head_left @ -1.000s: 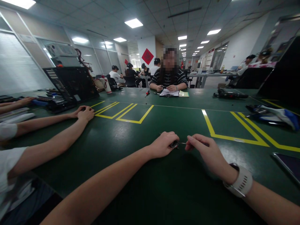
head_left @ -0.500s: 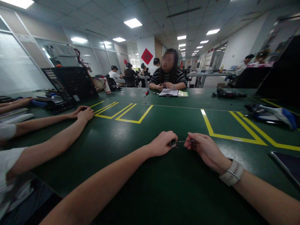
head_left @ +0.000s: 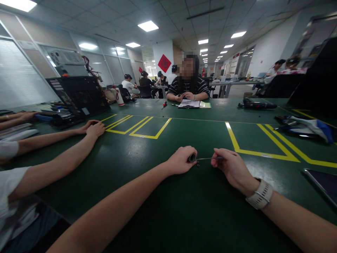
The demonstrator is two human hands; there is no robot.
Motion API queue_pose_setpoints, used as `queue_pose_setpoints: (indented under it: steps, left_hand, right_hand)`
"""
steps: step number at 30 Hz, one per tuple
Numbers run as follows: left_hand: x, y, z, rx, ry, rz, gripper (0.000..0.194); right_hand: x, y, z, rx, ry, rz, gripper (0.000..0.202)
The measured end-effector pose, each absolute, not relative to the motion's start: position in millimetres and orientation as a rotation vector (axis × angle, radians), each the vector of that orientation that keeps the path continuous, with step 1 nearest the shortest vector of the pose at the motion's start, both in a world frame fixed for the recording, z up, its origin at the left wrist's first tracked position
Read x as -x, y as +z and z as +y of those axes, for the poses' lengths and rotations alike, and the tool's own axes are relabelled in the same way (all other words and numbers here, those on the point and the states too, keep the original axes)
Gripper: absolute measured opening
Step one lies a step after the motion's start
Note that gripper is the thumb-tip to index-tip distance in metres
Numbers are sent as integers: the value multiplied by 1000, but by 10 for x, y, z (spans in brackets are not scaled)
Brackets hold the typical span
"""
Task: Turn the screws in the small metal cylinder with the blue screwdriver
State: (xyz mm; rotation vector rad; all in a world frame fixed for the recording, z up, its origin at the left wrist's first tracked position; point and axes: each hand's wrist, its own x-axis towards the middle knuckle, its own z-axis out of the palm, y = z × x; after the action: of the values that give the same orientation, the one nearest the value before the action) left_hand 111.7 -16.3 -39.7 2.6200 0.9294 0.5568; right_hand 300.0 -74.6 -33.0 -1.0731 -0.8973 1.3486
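My left hand (head_left: pixel 182 160) is closed around a small round metal part (head_left: pixel 192 158), whose hollow end faces right. In my right hand (head_left: pixel 228 164), the fingertips pinch a thin metal tool (head_left: pixel 206 159) that points left, its tip close to the metal part; whether they touch is unclear. A tiny dark piece (head_left: pixel 198 164) lies on the green tabletop (head_left: pixel 200 211) just below the tool's tip. A pale watch (head_left: pixel 260 194) is on my right wrist.
Another person's hands (head_left: pixel 94 128) rest at the left. A person sits opposite behind a clipboard (head_left: pixel 189 103) and a red screwdriver (head_left: pixel 164 104). A black tool (head_left: pixel 256 104) and a blue-white item (head_left: pixel 308 128) lie right, with a dark-screened device (head_left: pixel 322 184) nearer.
My right hand has shifted slightly right, and more of the thin tool's shaft shows between my hands. The metal part in my left hand has moved a little left and turned slightly.
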Motion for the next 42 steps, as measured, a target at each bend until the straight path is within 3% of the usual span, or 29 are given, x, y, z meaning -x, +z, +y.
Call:
queue_pose_setpoints:
  steps: [13,25,30,33,39,42]
  left_hand:
    - [-1105,-343,-188,-2618,505,921,24]
    - [-1119,-390,-166,-2656,521,849,11]
    - [-1107,-345,-179,-2595,584,817,25]
    - [-1099,-365,-162,-2478,751,892,32]
    - [-1088,-481,-65,-2058,1243,1084,29]
    - [-1090,-495,-39,-1893,1390,1132,26]
  right_hand:
    - [-2986,-458,-750,1172,1138,-1109,26]
    - [-3005,-445,-739,1123,1059,-939,25]
    - [-2999,-449,-751,1107,1022,-938,14]
    - [-2975,-455,-768,1168,959,-1117,21]
    - [-2799,-403,-778,1258,428,-1866,15]
    - [-2646,-375,-721,1235,79,-2142,22]
